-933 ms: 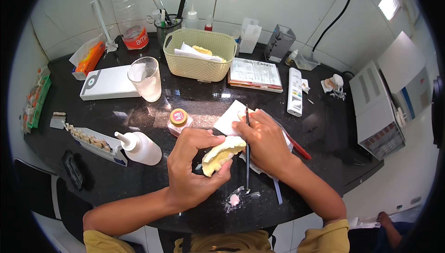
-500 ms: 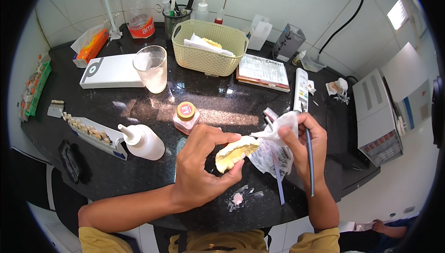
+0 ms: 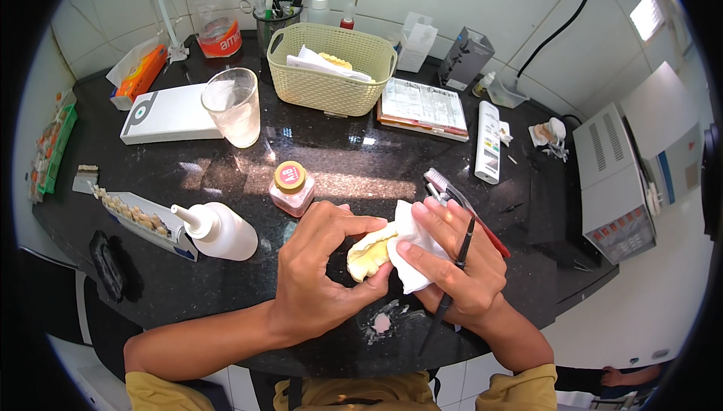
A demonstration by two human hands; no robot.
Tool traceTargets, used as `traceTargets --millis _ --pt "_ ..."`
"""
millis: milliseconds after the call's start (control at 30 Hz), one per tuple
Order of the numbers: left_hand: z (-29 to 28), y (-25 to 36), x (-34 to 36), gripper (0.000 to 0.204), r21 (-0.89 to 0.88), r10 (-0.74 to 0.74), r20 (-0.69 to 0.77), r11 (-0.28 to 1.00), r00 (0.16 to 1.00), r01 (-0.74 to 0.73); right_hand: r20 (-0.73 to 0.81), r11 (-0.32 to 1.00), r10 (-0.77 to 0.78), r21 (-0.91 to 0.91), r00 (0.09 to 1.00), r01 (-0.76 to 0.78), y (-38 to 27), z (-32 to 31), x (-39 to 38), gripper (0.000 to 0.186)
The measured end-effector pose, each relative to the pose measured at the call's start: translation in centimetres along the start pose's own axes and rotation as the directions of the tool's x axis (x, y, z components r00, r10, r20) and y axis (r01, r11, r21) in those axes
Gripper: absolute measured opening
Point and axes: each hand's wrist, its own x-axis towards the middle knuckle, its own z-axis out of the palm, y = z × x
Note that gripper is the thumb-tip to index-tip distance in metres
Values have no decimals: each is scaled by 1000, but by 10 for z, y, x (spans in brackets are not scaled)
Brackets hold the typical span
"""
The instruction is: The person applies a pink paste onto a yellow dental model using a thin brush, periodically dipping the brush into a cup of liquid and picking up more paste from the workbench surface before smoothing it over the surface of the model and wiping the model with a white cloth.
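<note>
My left hand [image 3: 312,279] pinches a pale yellow dental cast [image 3: 367,258] between thumb and fingers, tilted above the black counter. Against the cast's right end my right hand [image 3: 471,272] presses a folded white tissue [image 3: 413,264]. A thin dark pen-like tool [image 3: 440,315] also sits between the right-hand fingers, slanting down toward me. Below the cast, a small pink blob [image 3: 382,324] lies in a whitish smear on the counter. Just beyond my left hand stands a jar of pink material [image 3: 292,199] with a gold-rimmed lid.
A white squeeze bottle [image 3: 230,236] and a tooth shade guide [image 3: 139,214] stand left. Farther back are a glass [image 3: 239,121], a green basket [image 3: 331,91], and papers [image 3: 423,108]. A toothbrush [image 3: 444,185] lies beyond my right hand; a white-grey appliance [image 3: 614,185] stands far right.
My right hand has moved left and brought the tissue onto the cast's end. The dark tool has swung from upright to a slant. The toothbrush is now more exposed.
</note>
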Motion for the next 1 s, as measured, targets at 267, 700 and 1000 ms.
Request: traceTargets --millis 267,700,1000 --pt "3 -1 0 43 -4 -2 -7 1000 1000 1 44 999 8 33 999 -9 1 1 -3 37" --pt "2 1 1 40 -1 -15 -51 1000 999 15 -114 989 127 94 985 -116 9 0 -8 38" --pt "2 0 -2 46 -15 127 -85 992 988 -129 -288 958 277 161 917 -239 43 -9 -8 18"
